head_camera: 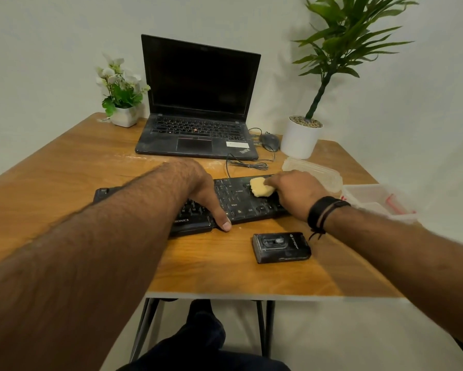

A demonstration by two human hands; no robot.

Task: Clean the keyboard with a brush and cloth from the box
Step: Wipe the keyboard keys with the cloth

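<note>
A black keyboard (237,202) lies across the middle of the wooden table (72,167). My left hand (201,191) rests on its middle, thumb hooked over the front edge, fingers laid across the keys. My right hand (294,191) grips a wadded yellow cloth (261,186) and presses it on the keys at the keyboard's right end. The clear plastic box (377,200) stands open at the right table edge, its lid (312,171) lying behind my right hand. No brush is in sight.
An open black laptop (198,113) stands behind the keyboard, with a wired mouse (270,141) and cable to its right. A small flower pot (123,115) is back left, a tall plant in a white pot (301,137) back right. A small black device (281,247) lies near the front.
</note>
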